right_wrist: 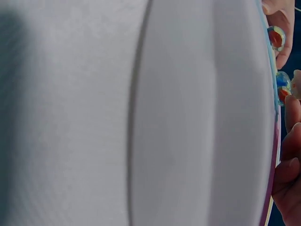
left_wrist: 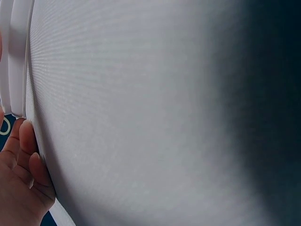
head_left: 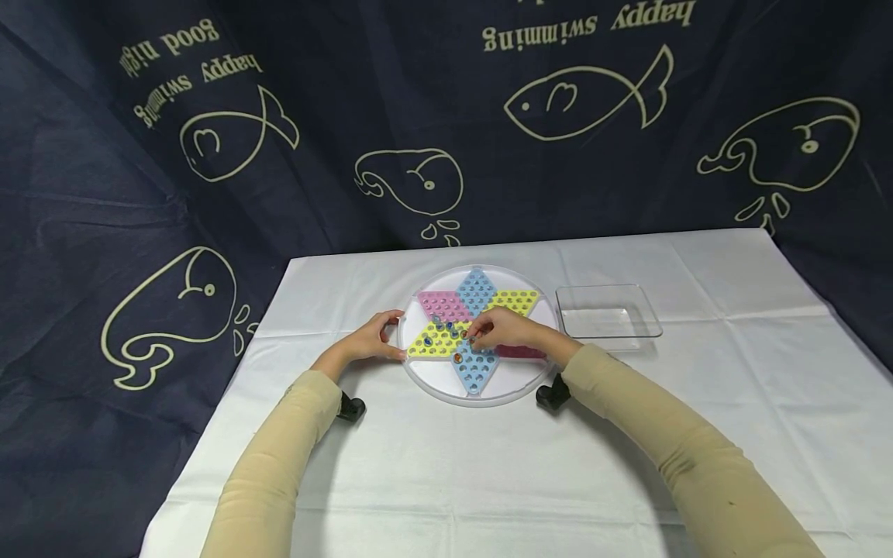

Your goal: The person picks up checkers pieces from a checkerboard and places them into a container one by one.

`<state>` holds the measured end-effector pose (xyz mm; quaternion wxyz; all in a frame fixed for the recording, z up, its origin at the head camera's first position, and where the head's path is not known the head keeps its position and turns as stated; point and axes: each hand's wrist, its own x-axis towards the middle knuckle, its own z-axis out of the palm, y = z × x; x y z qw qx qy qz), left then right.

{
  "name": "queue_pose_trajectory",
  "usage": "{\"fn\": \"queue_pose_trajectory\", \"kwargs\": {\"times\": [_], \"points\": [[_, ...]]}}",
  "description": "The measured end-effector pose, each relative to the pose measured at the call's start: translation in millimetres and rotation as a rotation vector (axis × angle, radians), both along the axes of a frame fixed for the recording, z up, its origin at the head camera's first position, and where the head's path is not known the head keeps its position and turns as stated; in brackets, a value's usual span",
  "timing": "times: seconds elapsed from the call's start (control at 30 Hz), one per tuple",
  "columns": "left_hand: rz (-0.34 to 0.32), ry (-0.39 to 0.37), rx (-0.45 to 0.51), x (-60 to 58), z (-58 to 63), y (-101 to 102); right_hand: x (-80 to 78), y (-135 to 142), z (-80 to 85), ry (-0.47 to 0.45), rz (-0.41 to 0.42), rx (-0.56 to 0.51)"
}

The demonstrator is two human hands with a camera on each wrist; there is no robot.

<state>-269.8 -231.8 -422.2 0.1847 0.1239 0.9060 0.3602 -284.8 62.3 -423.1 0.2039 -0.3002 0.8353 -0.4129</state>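
Note:
A round white Chinese checkers board (head_left: pixel 434 381) with a pink, blue and yellow star lies on the table. My left hand (head_left: pixel 370 338) holds its left rim, thumb near the front and fingers farther back; in the left wrist view, curled fingers (left_wrist: pixel 28 141) show beside the white rim (left_wrist: pixel 18 61). Over the star, my right hand (head_left: pixel 505 328) pinches a marble (right_wrist: pixel 283 88) with blue and orange swirls low at the holes. An orange marble (head_left: pixel 457 358) sits in the near blue point, and several blue marbles (head_left: pixel 428 341) lie around the left yellow point.
A clear rectangular plastic box (head_left: pixel 607 338) stands right of the board. Under everything is a white tablecloth (head_left: pixel 446 465). A dark blue curtain (head_left: pixel 321 93) with fish and whale drawings hangs behind the table.

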Motion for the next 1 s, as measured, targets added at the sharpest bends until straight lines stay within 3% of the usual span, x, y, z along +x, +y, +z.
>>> {"fn": "queue_pose_trajectory", "kwargs": {"times": [0.5, 1.0], "points": [[0.001, 0.0, -0.008, 0.7, 0.5, -0.7, 0.1, 6.4, 8.6, -0.029, -0.077, -0.036], [-0.004, -0.001, -0.009, -0.7, -1.0, -1.2, -6.9, 31.7, 26.9, -0.056, -0.175, -0.114]]}}
